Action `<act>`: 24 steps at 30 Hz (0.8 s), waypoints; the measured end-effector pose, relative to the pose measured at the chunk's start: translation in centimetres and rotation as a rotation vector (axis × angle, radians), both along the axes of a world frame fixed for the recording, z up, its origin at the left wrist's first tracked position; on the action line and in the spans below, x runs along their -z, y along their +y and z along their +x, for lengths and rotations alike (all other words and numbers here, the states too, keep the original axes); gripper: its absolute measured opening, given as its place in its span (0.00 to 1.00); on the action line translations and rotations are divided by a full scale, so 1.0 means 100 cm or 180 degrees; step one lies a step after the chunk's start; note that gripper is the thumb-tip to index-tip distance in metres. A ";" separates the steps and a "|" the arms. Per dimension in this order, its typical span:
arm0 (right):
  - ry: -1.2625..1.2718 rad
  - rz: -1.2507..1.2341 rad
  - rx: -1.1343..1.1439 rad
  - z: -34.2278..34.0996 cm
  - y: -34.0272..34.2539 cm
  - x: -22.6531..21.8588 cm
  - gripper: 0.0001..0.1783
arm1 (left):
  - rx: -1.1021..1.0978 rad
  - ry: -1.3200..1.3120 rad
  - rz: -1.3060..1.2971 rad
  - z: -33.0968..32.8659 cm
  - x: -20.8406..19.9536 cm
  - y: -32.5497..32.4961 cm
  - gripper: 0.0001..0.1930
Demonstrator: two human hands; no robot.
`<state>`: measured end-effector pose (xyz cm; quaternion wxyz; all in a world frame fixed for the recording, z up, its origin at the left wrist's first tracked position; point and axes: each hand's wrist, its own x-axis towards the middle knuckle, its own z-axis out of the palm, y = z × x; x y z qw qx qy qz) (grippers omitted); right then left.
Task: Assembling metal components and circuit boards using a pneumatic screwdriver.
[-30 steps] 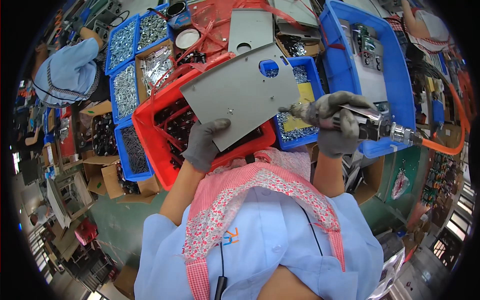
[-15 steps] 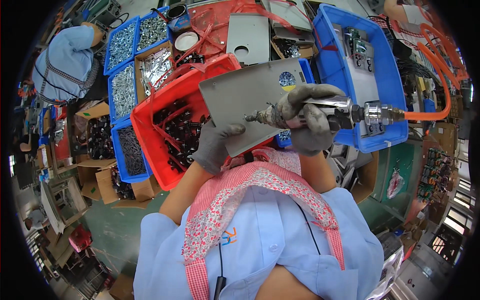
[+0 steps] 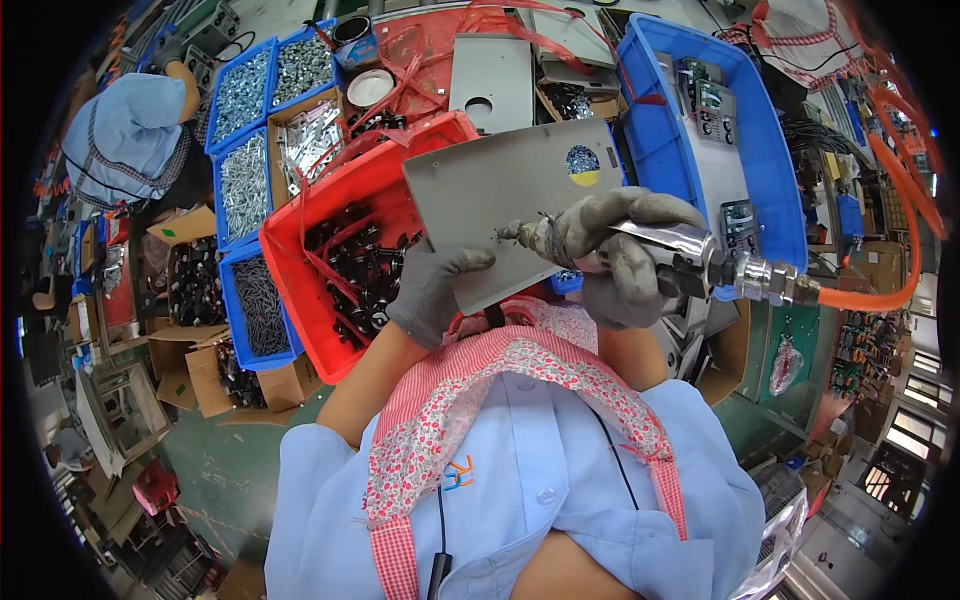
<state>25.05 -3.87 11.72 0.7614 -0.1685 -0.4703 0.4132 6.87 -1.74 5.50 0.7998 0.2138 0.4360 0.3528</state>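
My left hand [image 3: 432,292], in a grey glove, grips the lower edge of a grey metal plate [image 3: 500,200] and holds it tilted above a red bin [image 3: 330,210]. The plate has a round hole with a blue and yellow part behind it. My right hand [image 3: 620,255], also gloved, is closed around a pneumatic screwdriver [image 3: 690,255]. The tool's tip presses against the plate's face near its middle. An orange air hose [image 3: 880,280] runs off the tool to the right.
The red bin holds dark small parts. Blue bins [image 3: 250,120] of screws stand at the left, and a large blue crate [image 3: 700,110] with grey units at the right. Another grey plate [image 3: 490,80] lies behind. A person in blue [image 3: 130,130] works at the far left.
My right hand has swung the screwdriver from the right side in onto the plate, and its tip now touches the plate. My left hand has kept hold of the plate.
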 end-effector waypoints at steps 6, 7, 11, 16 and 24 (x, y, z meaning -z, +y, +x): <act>0.0142 -0.0128 0.0069 -0.007 -0.004 -0.001 0.23 | -0.0065 -0.0075 -0.0039 -0.001 0.002 -0.001 0.18; 0.0139 -0.0132 0.0091 -0.007 -0.004 -0.001 0.23 | -0.0104 -0.0130 -0.0042 -0.001 0.003 -0.001 0.18; 0.0085 0.0059 0.0005 -0.008 -0.002 -0.001 0.22 | -0.0088 -0.0124 -0.0065 -0.001 -0.001 -0.001 0.18; -0.0171 -0.0055 0.0126 -0.009 -0.004 -0.006 0.21 | -0.0070 -0.0119 -0.0054 -0.001 -0.004 -0.001 0.18; -0.0416 -0.0189 0.0102 -0.010 -0.010 -0.008 0.22 | 0.0005 0.0082 0.0060 -0.007 -0.005 0.001 0.17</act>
